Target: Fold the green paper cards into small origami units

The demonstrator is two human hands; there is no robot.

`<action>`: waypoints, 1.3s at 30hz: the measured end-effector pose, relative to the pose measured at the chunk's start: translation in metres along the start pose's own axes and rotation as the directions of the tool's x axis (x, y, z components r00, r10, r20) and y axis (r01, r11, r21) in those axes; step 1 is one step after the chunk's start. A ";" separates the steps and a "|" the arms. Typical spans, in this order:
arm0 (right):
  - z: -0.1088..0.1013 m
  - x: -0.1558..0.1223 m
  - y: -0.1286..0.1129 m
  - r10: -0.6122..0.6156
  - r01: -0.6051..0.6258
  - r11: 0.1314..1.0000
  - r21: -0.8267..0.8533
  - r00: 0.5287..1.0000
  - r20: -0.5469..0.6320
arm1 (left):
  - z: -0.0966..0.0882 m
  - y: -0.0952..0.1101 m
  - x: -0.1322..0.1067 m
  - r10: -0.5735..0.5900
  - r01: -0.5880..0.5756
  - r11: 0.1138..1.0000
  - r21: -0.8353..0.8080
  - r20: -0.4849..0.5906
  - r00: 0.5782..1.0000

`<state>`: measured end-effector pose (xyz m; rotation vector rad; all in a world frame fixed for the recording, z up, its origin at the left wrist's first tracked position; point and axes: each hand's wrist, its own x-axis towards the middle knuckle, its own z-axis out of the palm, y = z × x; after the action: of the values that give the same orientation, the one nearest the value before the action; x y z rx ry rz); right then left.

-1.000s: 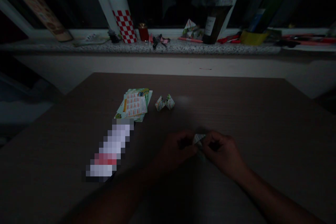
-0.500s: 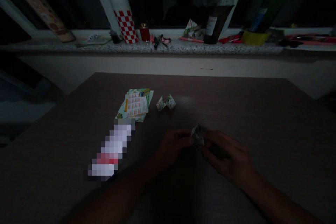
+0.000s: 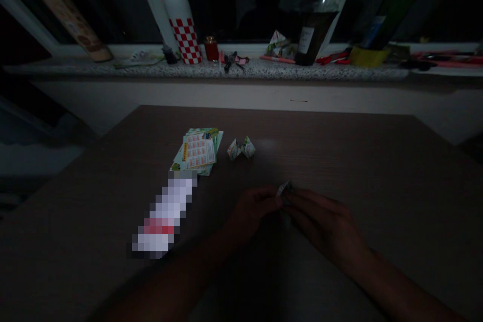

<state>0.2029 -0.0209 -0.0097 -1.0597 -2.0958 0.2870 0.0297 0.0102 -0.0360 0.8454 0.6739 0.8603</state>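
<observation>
Between my two hands is a small folded paper, dim and partly covered by fingers. My left hand pinches its left side between thumb and fingers. From the right, my right hand grips it with the fingers close together. Beyond my left hand stands a folded paper figure with two pointed halves. Farther left lies a stack of printed paper sheets, green and white with rows of small print. Below the stack is a bright pixelated object, its details hidden.
The brown table ends at a wall under a speckled windowsill. On the sill stand a white bottle with red checks, a dark cup, a red jar, a green bottle and a yellow bowl.
My right hand's fingers have closed nearer together over the folded paper, so less of it shows. The whole view has shifted slightly.
</observation>
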 end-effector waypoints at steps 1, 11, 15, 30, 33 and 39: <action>0.000 0.002 0.000 0.001 -0.001 1.000 -0.008 1.000 0.001 | 0.000 -0.001 0.000 -0.013 0.013 1.000 -0.029 -0.021 1.000; -0.003 0.074 0.005 0.110 -0.118 0.993 0.016 0.961 0.255 | -0.001 0.021 -0.001 0.138 -0.178 0.976 -0.128 -0.274 0.952; 0.007 0.116 0.021 0.206 -0.213 0.977 -0.006 0.942 0.264 | -0.006 0.027 -0.005 0.118 -0.176 0.977 -0.122 -0.381 0.917; 0.045 0.185 0.055 0.278 -0.209 0.960 -0.187 0.789 0.548 | -0.003 0.023 -0.009 0.101 -0.080 0.995 0.067 -0.424 0.900; 0.050 0.185 0.054 0.277 -0.169 0.957 -0.236 0.774 0.570 | -0.002 0.023 -0.009 0.109 -0.078 0.993 0.090 -0.423 0.900; 0.058 0.181 0.056 0.282 -0.102 0.941 -0.323 0.764 0.581 | -0.003 0.024 -0.008 0.141 -0.081 0.982 0.170 -0.381 0.914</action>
<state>0.1279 0.1607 0.0184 -1.5111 -2.6729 0.5189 0.0142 0.0138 -0.0156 0.8600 1.0613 1.1082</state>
